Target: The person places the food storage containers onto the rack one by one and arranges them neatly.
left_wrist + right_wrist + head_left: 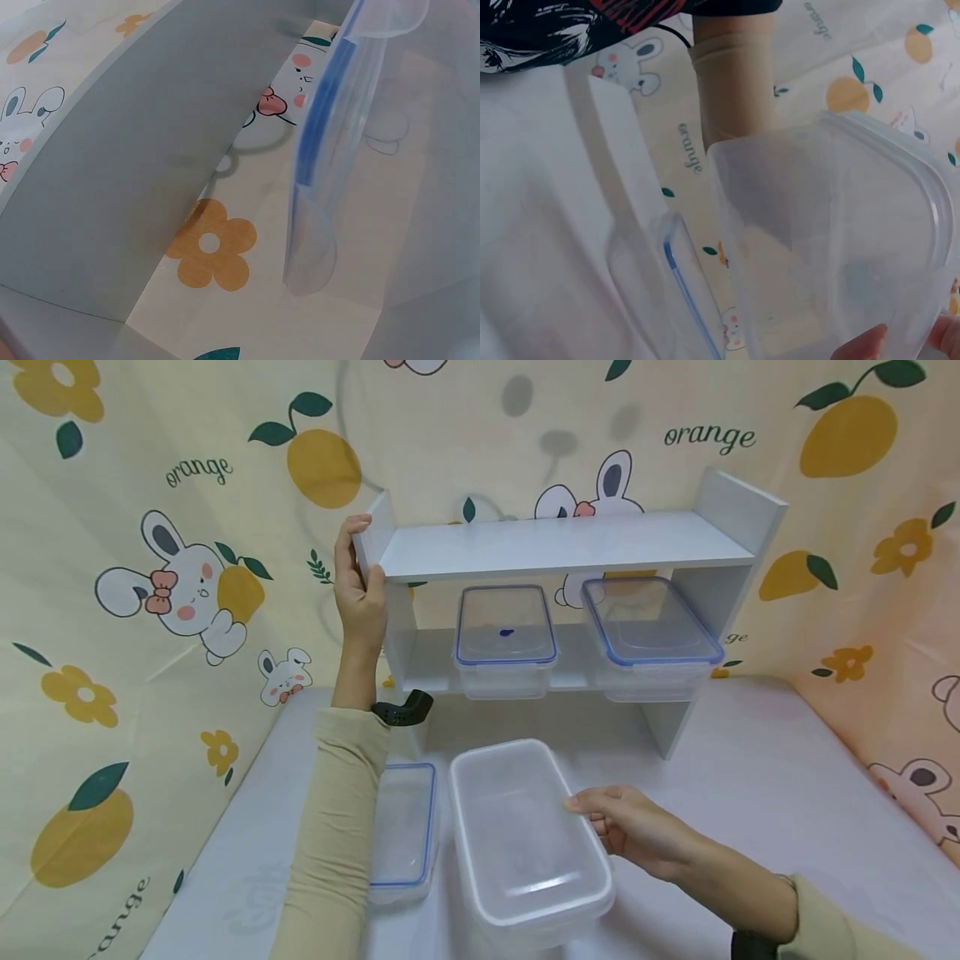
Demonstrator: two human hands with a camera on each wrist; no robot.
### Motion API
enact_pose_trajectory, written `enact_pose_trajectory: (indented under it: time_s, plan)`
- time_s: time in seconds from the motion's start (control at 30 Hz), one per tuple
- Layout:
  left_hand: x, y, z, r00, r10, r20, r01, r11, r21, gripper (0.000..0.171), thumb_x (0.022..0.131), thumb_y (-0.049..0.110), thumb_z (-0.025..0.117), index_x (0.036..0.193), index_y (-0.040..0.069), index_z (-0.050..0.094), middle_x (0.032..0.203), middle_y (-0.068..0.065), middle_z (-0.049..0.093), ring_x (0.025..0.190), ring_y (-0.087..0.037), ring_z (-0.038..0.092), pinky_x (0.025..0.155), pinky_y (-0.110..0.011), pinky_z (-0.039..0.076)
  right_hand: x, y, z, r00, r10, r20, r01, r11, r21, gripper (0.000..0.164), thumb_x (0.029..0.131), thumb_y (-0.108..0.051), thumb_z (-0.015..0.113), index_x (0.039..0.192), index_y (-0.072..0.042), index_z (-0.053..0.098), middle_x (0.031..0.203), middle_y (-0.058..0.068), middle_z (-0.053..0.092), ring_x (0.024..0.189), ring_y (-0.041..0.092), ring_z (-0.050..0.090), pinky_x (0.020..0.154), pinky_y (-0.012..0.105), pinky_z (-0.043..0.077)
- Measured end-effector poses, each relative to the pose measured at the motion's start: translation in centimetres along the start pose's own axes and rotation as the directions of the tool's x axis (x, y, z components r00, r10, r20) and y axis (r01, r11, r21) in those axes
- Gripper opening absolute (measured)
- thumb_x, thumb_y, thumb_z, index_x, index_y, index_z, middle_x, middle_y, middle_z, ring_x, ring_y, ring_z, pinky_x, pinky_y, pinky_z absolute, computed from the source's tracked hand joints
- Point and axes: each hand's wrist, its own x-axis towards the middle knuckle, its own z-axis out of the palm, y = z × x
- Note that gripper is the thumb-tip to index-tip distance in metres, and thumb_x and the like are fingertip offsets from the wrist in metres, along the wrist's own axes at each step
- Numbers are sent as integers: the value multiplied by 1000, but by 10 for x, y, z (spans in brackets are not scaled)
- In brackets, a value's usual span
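Note:
A white two-tier shelf (555,545) stands against the patterned backdrop. My left hand (362,606) grips its upper left side panel, thumb at the front edge. With thumb and fingers, my right hand (641,831) pinches the right rim of a clear plastic food container (528,835) with a whitish lid, in front of the shelf. The right wrist view shows this container (780,217) tilted, with fingertips (864,345) at its rim. In the left wrist view, a blue-edged container (322,120) appears beside a grey-looking shelf panel (150,142).
On the middle tier sit two blue-rimmed lidded containers, one at the left (506,643) and a wider one at the right (652,639). Another blue-rimmed container (405,827) lies on the white tabletop (780,777), partly hidden by the left sleeve (330,835).

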Motion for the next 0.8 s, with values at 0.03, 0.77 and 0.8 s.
enact_pose_trajectory:
  time_s: [0.03, 0.77, 0.8]
  plan:
    - [0, 2, 1, 1000, -1, 0, 1, 1000, -2, 50, 82, -12, 33, 132, -4, 40, 142, -13, 41, 134, -8, 37, 117, -25, 29, -1, -1, 0, 1000, 1, -2, -1, 1000, 1, 23, 97, -22, 46, 106, -7, 62, 85, -10, 73, 75, 3, 70, 72, 22, 56]
    - [-1, 1, -2, 1000, 13, 1, -13, 1000, -6, 49, 83, -12, 33, 130, -2, 41, 142, -10, 42, 133, -7, 38, 117, -25, 30, -11, -19, -5, 996, -44, 75, 45, 999, -14, 29, 99, -19, 39, 97, -18, 68, 77, -17, 68, 75, 0, 67, 78, 22, 55]
    - [-1, 1, -2, 1000, 12, 2, -12, 1000, -7, 49, 83, -12, 34, 130, -2, 41, 142, -10, 42, 133, -7, 37, 117, -25, 30, -11, -20, -6, 996, -47, 78, 49, 999, -18, 29, 99, -19, 39, 98, -18, 68, 78, -17, 68, 76, 0, 67, 78, 23, 55]
